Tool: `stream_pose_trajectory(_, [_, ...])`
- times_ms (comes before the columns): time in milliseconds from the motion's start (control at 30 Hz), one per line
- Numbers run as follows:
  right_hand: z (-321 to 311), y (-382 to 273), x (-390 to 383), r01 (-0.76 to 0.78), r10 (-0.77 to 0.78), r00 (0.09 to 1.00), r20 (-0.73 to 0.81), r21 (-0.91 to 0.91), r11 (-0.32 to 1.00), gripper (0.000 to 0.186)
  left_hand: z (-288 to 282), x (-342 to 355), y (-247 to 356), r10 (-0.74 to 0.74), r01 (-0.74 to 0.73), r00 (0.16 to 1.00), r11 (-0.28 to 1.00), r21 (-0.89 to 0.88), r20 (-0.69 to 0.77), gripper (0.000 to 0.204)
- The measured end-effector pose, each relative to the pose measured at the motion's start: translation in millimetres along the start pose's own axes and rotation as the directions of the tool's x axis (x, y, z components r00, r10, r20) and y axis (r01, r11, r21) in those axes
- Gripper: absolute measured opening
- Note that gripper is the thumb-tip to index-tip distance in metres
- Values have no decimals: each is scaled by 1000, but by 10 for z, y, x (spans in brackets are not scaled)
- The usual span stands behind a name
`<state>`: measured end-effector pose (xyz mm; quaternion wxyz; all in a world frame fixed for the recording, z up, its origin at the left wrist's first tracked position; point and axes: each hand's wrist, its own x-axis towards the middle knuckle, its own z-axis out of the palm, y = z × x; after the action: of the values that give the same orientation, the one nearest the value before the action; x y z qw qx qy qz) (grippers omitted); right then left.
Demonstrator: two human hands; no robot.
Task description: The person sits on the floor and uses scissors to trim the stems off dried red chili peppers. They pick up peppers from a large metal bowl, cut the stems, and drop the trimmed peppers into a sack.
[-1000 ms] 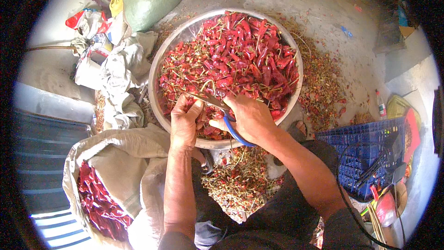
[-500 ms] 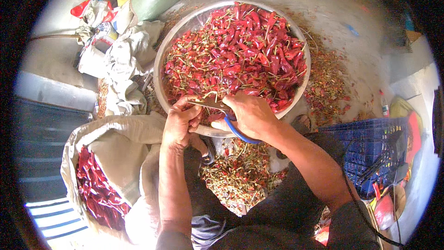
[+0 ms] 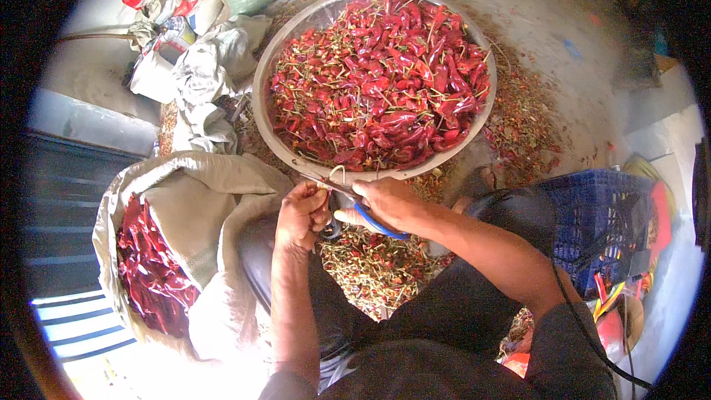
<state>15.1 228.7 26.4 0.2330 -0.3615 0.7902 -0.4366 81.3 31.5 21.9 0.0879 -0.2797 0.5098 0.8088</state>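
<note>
My right hand [image 3: 389, 204] is closed round blue-handled scissors [image 3: 376, 222], whose metal blades point left just below the near rim of a round metal basin [image 3: 261, 107]. Against the blade tips, my left hand [image 3: 302, 215] is closed in a pinch on a chilli pepper. Its body is mostly hidden by the fingers, while a pale, curved chilli stem [image 3: 338, 172] stands up at the blades. Glossy red chilli peppers [image 3: 378, 85], many with stems, heap up in the basin.
At the left, an open woven sack [image 3: 178, 241] holds more red chillies. Cut stems and scraps [image 3: 381, 270] litter the floor between my legs and right of the basin. A blue plastic crate [image 3: 585, 211] is at the right; crumpled white sacks [image 3: 204, 78] lie at the far left.
Both hands and the scissors have come from over the basin's near edge to just below its rim. The head view has shifted slightly, so the basin sits higher in the picture.
</note>
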Motion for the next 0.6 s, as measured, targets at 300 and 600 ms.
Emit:
stream_pose_trajectory(300, [341,279,-266,40,-18,995,95,-234,971,58,-95,-221,-676,-85,80,991,995,-55,-104,4])
stream_pose_trajectory(600, [504,373,-206,0,7,997,75,-98,995,62,1,-225,-596,108,-78,957,990,119,-270,11])
